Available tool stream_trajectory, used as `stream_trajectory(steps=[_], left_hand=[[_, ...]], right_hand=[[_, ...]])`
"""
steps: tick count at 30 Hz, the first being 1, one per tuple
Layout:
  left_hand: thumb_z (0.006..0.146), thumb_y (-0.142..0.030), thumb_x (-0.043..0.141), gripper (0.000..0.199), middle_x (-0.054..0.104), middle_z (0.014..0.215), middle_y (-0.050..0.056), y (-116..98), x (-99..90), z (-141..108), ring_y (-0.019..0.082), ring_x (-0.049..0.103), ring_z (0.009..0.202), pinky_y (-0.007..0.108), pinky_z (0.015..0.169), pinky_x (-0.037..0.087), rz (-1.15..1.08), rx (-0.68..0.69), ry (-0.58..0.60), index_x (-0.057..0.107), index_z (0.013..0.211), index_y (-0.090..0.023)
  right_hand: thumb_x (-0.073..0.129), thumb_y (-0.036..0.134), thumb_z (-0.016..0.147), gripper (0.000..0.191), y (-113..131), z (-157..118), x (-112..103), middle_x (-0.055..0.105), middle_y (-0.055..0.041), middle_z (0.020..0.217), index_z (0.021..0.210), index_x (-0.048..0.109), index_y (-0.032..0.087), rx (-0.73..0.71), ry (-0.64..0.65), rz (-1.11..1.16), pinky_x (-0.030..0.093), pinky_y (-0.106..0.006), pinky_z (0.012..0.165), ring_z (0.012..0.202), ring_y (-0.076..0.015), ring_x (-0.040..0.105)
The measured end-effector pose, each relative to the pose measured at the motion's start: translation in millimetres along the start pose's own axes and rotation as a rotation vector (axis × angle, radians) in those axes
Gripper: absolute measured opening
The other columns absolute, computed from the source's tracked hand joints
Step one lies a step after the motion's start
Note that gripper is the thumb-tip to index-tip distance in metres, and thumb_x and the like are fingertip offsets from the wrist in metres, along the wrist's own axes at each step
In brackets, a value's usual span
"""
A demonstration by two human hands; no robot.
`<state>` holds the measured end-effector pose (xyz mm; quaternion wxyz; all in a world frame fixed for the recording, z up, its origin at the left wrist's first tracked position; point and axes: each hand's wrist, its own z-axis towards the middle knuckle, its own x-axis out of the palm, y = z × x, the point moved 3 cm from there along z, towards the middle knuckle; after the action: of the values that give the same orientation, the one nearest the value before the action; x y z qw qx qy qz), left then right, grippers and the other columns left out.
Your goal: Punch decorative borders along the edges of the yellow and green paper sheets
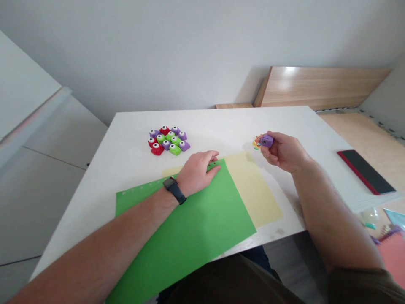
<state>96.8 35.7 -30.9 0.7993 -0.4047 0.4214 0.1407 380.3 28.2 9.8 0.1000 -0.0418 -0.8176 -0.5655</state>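
Observation:
A large green sheet (202, 228) lies at an angle over a yellow sheet (253, 190), with small holes along its upper edge. My left hand (199, 171) rests on the green sheet near its upper right corner, thumb and fingers apart and nothing held. My right hand (283, 150) grips a purple craft punch (266, 141) above the table, right of the sheets. Beside and partly behind that punch is a small heap of colourful paper bits (256, 142). Several red, green and purple punches (170, 136) stand in a cluster beyond the green sheet.
The white table (221, 126) stands near a grey wall. At the right lies a dark, red-edged flat object (365, 171). A wooden board (322, 86) leans behind, and a clear round container (370, 216) and a pink notebook (394, 255) are at the lower right.

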Motion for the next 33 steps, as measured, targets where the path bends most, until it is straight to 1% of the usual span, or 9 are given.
stream_trajectory(steps=[8, 12, 17, 19, 22, 24, 26, 29, 33], left_hand=[[0.091, -0.029, 0.066, 0.036, 0.074, 0.109, 0.006, -1.4, -0.6, 0.1, 0.023, 0.069, 0.102, 0.041, 0.092, 0.053, 0.002, -0.030, 0.007, 0.059, 0.124, -0.018], [0.091, -0.029, 0.065, 0.035, 0.074, 0.109, 0.006, -2.0, -1.0, -0.7, 0.024, 0.070, 0.102, 0.042, 0.093, 0.053, -0.004, -0.045, 0.004, 0.059, 0.124, -0.019], [0.092, -0.029, 0.063, 0.034, 0.074, 0.110, 0.007, -2.5, -1.2, -1.0, 0.024, 0.070, 0.103, 0.042, 0.094, 0.054, -0.015, -0.071, 0.006, 0.060, 0.125, -0.019], [0.092, -0.030, 0.063, 0.034, 0.074, 0.110, 0.007, -2.5, -1.3, -1.0, 0.023, 0.070, 0.103, 0.042, 0.094, 0.055, -0.020, -0.083, 0.006, 0.060, 0.125, -0.019], [0.092, -0.031, 0.063, 0.036, 0.074, 0.111, 0.008, -2.0, -1.2, -0.9, 0.023, 0.070, 0.103, 0.042, 0.094, 0.055, -0.024, -0.099, 0.009, 0.060, 0.126, -0.018], [0.092, -0.030, 0.063, 0.036, 0.074, 0.110, 0.008, -1.6, -1.0, -0.9, 0.023, 0.070, 0.102, 0.042, 0.094, 0.055, -0.027, -0.102, 0.009, 0.061, 0.126, -0.018], [0.092, -0.030, 0.064, 0.036, 0.074, 0.110, 0.008, -1.1, -1.0, -1.0, 0.023, 0.070, 0.102, 0.041, 0.094, 0.055, -0.031, -0.098, 0.007, 0.061, 0.125, -0.018], [0.093, -0.030, 0.063, 0.034, 0.074, 0.109, 0.008, -0.9, -1.1, -1.3, 0.023, 0.070, 0.101, 0.041, 0.094, 0.055, -0.040, -0.089, -0.001, 0.062, 0.125, -0.018], [0.093, -0.029, 0.062, 0.032, 0.075, 0.107, 0.008, -1.7, -1.8, -1.7, 0.023, 0.071, 0.099, 0.041, 0.092, 0.055, -0.046, -0.087, -0.015, 0.062, 0.123, -0.018]], right_hand=[[0.050, 0.043, 0.093, 0.025, -1.8, -0.5, 9.5, 0.059, -0.0026, 0.061, 0.091, 0.059, 0.020, -0.004, -0.012, -0.058, 0.021, -0.026, 0.035, 0.039, -0.0116, 0.037], [0.053, 0.045, 0.093, 0.025, -2.3, -1.0, 15.4, 0.062, -0.0035, 0.066, 0.092, 0.059, 0.021, -0.059, 0.004, -0.093, 0.027, -0.026, 0.040, 0.045, -0.0121, 0.044], [0.063, 0.046, 0.089, 0.025, -3.9, -4.1, 22.6, 0.064, -0.0030, 0.073, 0.094, 0.061, 0.021, -0.139, -0.031, -0.183, 0.031, -0.025, 0.044, 0.052, -0.0119, 0.048], [0.067, 0.045, 0.088, 0.027, -5.6, -4.9, 25.9, 0.064, -0.0027, 0.075, 0.098, 0.061, 0.021, -0.173, -0.035, -0.215, 0.034, -0.025, 0.045, 0.054, -0.0113, 0.049], [0.072, 0.045, 0.086, 0.035, -9.8, -4.7, 31.0, 0.066, -0.0030, 0.080, 0.108, 0.059, 0.021, -0.217, -0.039, -0.293, 0.040, -0.025, 0.048, 0.058, -0.0118, 0.053], [0.075, 0.043, 0.084, 0.038, -14.1, -3.6, 34.5, 0.066, -0.0029, 0.080, 0.109, 0.058, 0.021, -0.234, -0.031, -0.360, 0.044, -0.026, 0.051, 0.062, -0.0127, 0.056], [0.077, 0.042, 0.081, 0.037, -19.4, -1.9, 37.7, 0.064, -0.0017, 0.080, 0.105, 0.060, 0.020, -0.246, -0.016, -0.418, 0.046, -0.027, 0.054, 0.064, -0.0129, 0.057], [0.079, 0.039, 0.078, 0.037, -28.0, 1.1, 41.5, 0.063, -0.0001, 0.083, 0.106, 0.062, 0.021, -0.255, 0.022, -0.469, 0.048, -0.026, 0.059, 0.070, -0.0127, 0.056], [0.077, 0.039, 0.080, 0.037, -36.2, 2.9, 46.6, 0.066, -0.0004, 0.089, 0.111, 0.065, 0.023, -0.263, 0.101, -0.513, 0.047, -0.027, 0.067, 0.078, -0.0136, 0.059]])
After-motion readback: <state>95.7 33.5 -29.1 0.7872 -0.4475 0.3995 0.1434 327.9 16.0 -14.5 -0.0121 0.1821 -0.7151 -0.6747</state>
